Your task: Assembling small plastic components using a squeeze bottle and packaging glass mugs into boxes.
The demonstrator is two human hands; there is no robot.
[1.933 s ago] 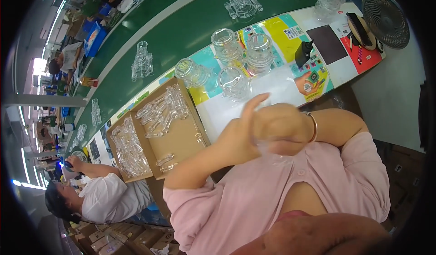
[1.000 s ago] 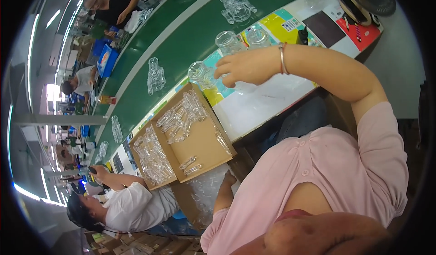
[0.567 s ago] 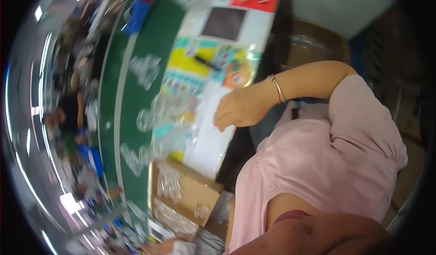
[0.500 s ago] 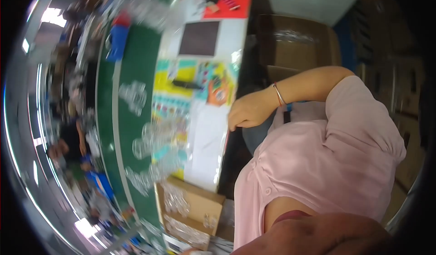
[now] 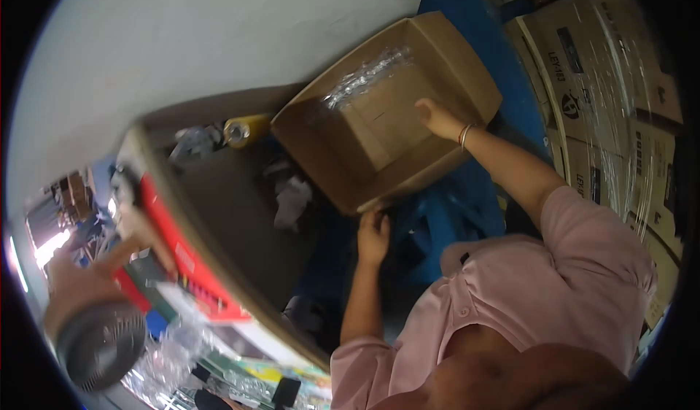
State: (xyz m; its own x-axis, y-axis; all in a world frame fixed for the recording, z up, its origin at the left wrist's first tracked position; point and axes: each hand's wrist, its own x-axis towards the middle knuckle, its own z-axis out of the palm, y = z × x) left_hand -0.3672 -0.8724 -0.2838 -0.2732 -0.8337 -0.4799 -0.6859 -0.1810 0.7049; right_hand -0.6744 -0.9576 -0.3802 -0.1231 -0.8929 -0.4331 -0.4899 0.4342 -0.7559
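An open cardboard box (image 5: 379, 129), tilted, stands beyond my body on something blue. A strip of crumpled clear plastic wrap (image 5: 368, 78) lies in it along the far wall. My right hand (image 5: 440, 120), with a bangle at the wrist, reaches over the near right rim into the box. Its thumb and fingers look apart, with nothing visible in them. At the box's near corner, the fingers of my left hand (image 5: 374, 236) curl against the rim. The undersides of those fingers are partly hidden.
Left of the box lie a yellow tape roll (image 5: 246, 130) and white crumpled plastic (image 5: 293, 200). A blue plastic stool (image 5: 445, 224) is below the box. Wrapped cartons (image 5: 583, 103) are stacked at right. Another person (image 5: 95, 315) is beside the worktable (image 5: 251, 337) at left.
My view has swung from the worktable to the cardboard box. My right hand has left the table edge and reached into the box; my left hand has come into view at its rim.
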